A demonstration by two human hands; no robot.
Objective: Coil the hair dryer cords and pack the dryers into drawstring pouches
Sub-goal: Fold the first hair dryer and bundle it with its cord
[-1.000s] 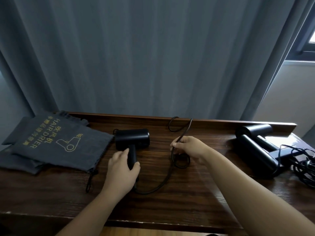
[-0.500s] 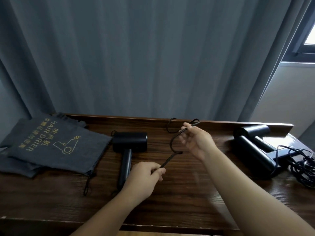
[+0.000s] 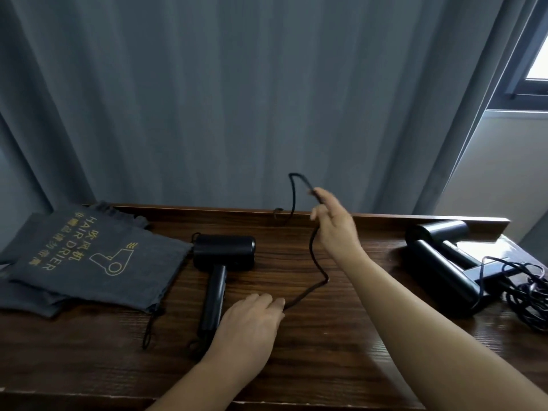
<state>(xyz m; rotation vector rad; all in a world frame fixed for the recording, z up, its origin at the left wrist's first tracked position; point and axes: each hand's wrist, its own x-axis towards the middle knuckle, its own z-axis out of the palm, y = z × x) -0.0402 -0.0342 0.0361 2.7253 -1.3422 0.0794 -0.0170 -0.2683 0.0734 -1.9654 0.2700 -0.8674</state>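
A black hair dryer lies on the dark wooden table, its handle pointing toward me. Its black cord runs from my left hand, which pinches it near the handle's end, up to my right hand. The right hand holds the cord raised above the table, and a loop of it arches over the fingers. Grey drawstring pouches printed "HAIR DRIER" in gold are stacked at the left, right beside the dryer's head.
Two more black hair dryers lie at the right end of the table beside a tangle of black cords. A raised wooden lip runs along the table's back edge. Grey curtains hang behind it.
My right hand has lifted the cord higher, up past the table's back edge. My left hand left the dryer handle, took the cord near the handle's end and stays there.
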